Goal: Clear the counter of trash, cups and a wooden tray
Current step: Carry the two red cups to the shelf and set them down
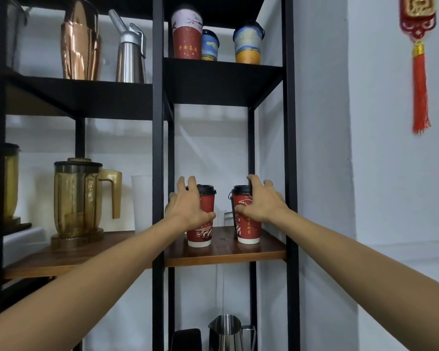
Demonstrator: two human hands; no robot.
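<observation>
Left hand (188,206) and right hand (261,203) each wrap a lidded cup (203,224) (247,224), bases resting on the shelf (226,252) below the fingers; counter unseen, remaining work unknowable.

gold chinese characters on the tall red cup (187,41), too blurred for reading

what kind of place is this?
Probably a café or drinks shop's storage shelving. The black shelf rack holds a blender jug, a whipped-cream siphon and a steel milk pitcher, plus lidded red takeaway cups.
</observation>
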